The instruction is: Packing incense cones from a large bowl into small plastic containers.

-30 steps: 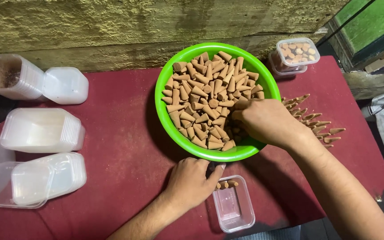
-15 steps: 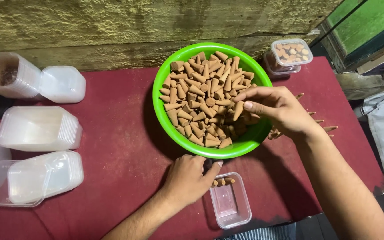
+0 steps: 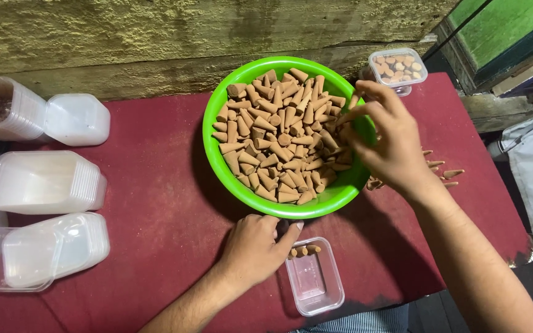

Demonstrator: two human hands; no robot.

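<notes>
Right hand (image 3: 385,137) is pinching cones (image 3: 279,139) inside the green bowl (image 3: 214,154); left hand (image 3: 257,246) is lying loosely open, touching the small clear container (image 3: 316,283).

The green bowl (image 3: 217,157) is glossy, smooth plastic, and the cones (image 3: 279,139) in it look matt and chalky. Under the bowl, the table (image 3: 155,203) wears matt red cloth; beside it, the small tray (image 3: 316,287) is clear plastic.

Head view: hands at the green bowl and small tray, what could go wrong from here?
1. The tray sits at the table's near edge; the left hand could nudge it off.
2. The bowl is heaped with cones; the right hand may flick some over the rim.
3. Loose cones lie under the right wrist and could be swept off.
</notes>
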